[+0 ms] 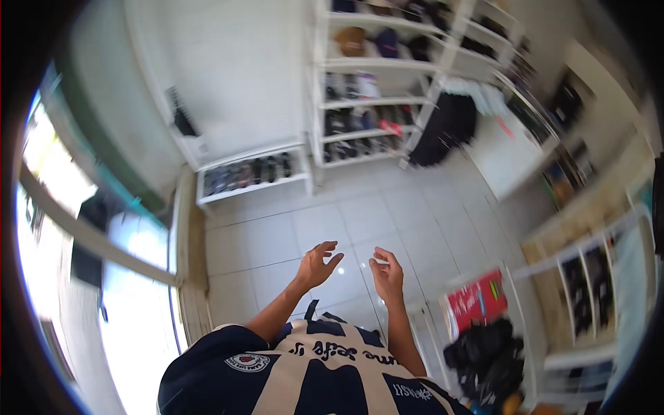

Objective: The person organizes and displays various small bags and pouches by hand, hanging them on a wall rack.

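My left hand (319, 265) is raised in front of my body over the tiled floor (277, 238), thumb apart from the slightly bent fingers, with nothing in it. Across a small gap, my right hand (387, 274) is held up too, its fingers loosely curled and its thumb side facing the left hand; I see nothing in it. Neither hand touches anything. Below them shows the striped navy and cream shirt (339, 377) that I wear. Closest to my right hand is a red packet (476, 301) lying beside a heap of black cloth (486, 356).
White shelves (380, 66) with caps and small goods stand at the back. A low white rack (252, 176) of dark items sits by the wall. A black garment (446, 128) hangs near a white counter (508, 155). At left is a bright glass doorway (138, 277).
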`<state>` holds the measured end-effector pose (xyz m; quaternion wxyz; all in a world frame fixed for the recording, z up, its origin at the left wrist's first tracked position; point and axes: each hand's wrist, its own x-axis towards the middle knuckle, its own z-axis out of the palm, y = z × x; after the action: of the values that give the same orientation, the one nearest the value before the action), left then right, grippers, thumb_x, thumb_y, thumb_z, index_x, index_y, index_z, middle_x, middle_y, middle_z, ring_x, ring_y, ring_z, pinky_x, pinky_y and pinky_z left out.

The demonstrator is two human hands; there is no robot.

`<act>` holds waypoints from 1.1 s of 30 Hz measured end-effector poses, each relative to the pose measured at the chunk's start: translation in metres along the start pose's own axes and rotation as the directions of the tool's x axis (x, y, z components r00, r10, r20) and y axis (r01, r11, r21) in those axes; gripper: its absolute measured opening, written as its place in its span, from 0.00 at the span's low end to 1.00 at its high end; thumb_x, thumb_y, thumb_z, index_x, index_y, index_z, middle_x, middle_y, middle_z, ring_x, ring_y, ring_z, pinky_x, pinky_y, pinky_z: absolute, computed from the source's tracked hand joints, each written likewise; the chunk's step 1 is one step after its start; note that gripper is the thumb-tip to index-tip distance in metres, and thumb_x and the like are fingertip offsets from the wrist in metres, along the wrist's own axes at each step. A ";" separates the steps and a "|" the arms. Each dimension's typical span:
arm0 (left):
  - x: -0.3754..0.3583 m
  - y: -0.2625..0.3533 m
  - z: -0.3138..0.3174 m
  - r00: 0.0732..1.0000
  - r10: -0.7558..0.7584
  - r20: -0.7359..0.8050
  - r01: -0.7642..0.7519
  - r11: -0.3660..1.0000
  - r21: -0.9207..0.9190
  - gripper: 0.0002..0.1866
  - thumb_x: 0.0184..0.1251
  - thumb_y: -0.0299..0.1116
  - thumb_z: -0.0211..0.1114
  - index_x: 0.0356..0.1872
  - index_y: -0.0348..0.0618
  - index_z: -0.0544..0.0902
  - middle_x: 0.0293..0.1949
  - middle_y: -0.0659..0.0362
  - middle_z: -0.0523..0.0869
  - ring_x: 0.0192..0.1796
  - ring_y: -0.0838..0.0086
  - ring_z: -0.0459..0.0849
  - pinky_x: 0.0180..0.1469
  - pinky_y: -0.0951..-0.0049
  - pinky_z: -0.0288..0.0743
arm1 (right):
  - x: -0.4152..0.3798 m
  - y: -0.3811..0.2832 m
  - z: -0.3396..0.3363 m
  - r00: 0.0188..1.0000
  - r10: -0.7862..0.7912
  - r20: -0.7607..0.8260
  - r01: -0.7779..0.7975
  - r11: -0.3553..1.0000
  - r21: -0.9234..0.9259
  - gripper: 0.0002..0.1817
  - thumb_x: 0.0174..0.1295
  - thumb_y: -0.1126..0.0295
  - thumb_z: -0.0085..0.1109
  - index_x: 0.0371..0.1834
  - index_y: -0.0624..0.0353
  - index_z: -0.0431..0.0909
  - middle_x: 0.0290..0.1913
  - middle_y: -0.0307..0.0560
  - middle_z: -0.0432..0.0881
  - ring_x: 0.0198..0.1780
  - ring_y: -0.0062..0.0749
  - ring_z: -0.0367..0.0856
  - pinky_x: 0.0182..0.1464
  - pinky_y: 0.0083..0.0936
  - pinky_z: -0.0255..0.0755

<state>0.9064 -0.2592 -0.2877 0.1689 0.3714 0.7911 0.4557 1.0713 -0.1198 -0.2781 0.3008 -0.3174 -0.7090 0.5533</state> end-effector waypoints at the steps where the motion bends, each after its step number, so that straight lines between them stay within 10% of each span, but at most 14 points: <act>1: -0.002 -0.012 -0.026 0.995 -0.054 -0.086 0.051 0.998 -0.036 0.25 0.69 0.43 0.70 0.60 0.38 0.79 0.53 0.43 0.87 0.53 0.53 0.88 0.52 0.61 0.84 | 0.010 -0.008 0.025 0.994 -0.015 0.108 0.014 1.000 0.018 0.20 0.67 0.70 0.66 0.61 0.60 0.79 0.51 0.49 0.84 0.42 0.25 0.82 0.45 0.22 0.78; 12: -0.042 -0.122 -0.173 0.687 -0.519 -0.508 0.371 0.852 -0.369 0.23 0.71 0.42 0.66 0.56 0.33 0.82 0.54 0.45 0.88 0.54 0.56 0.89 0.54 0.62 0.83 | 0.088 -0.028 0.257 0.708 -0.051 0.704 -0.035 0.994 0.107 0.18 0.69 0.69 0.65 0.59 0.62 0.79 0.49 0.44 0.84 0.40 0.23 0.81 0.45 0.21 0.78; 33: 0.168 -0.249 -0.423 0.463 -0.565 -0.683 0.370 0.824 -0.430 0.23 0.71 0.42 0.68 0.57 0.34 0.81 0.51 0.49 0.89 0.52 0.62 0.90 0.54 0.66 0.82 | 0.363 -0.116 0.640 0.452 -0.166 0.877 -0.068 0.973 0.219 0.15 0.72 0.70 0.61 0.59 0.64 0.79 0.42 0.38 0.84 0.40 0.17 0.80 0.43 0.16 0.75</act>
<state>0.4303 -0.4634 -0.2635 -0.0372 -0.1217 0.7967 0.5908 0.3356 -0.2376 -0.2704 -0.0652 0.0753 -0.7032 0.7040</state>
